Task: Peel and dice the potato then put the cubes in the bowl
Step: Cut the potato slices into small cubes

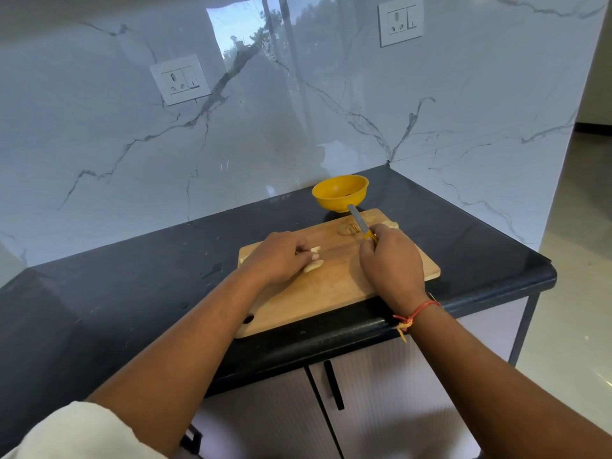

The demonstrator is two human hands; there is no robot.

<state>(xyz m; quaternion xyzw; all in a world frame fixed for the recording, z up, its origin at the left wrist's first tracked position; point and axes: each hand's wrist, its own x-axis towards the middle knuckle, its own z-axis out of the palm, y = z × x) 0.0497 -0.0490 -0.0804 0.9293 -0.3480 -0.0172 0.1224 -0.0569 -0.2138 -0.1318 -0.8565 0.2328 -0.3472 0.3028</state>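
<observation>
The left hand curls its fingers over pale potato sticks on the board. The right hand wraps its fingers tight round the knife, near the yellow bowl.

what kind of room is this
Probably a home kitchen: a dark counter over cupboard doors, a marble-look wall with sockets, and a chopping board bearing potato pieces, a knife over it and a yellow bowl behind.
</observation>
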